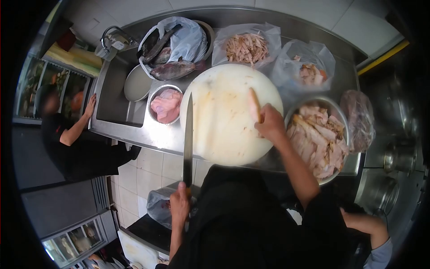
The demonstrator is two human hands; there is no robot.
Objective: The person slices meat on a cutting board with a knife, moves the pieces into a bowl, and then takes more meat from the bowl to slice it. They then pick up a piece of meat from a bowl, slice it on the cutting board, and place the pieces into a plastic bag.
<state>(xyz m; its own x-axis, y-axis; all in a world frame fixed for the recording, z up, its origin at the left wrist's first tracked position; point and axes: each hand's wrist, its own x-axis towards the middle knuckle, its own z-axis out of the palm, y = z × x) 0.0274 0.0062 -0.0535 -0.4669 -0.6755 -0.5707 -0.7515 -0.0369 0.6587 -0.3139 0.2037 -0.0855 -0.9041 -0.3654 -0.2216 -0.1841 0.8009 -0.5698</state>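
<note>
My left hand (180, 204) is closed around the handle of a long knife (188, 139). Its blade points away from me, along the left side of a round white cutting board (219, 121). Over the right part of the board, my right hand (271, 123) pinches a pale strip of meat with a brownish edge (254, 104). Small brown crumbs dot the board. To the right, a metal bowl (346, 130) holds large pieces of similar meat (316, 143). Behind the board, cut strips (247, 48) lie on a plastic bag (273, 33).
At the left are a sink (117, 105), a small bowl of raw pink meat (166, 106) and a bag of whole fish (174, 69). Another bag with meat pieces (311, 74) sits back right. One person (71, 130) stands left; another person's arm (367, 222) shows lower right.
</note>
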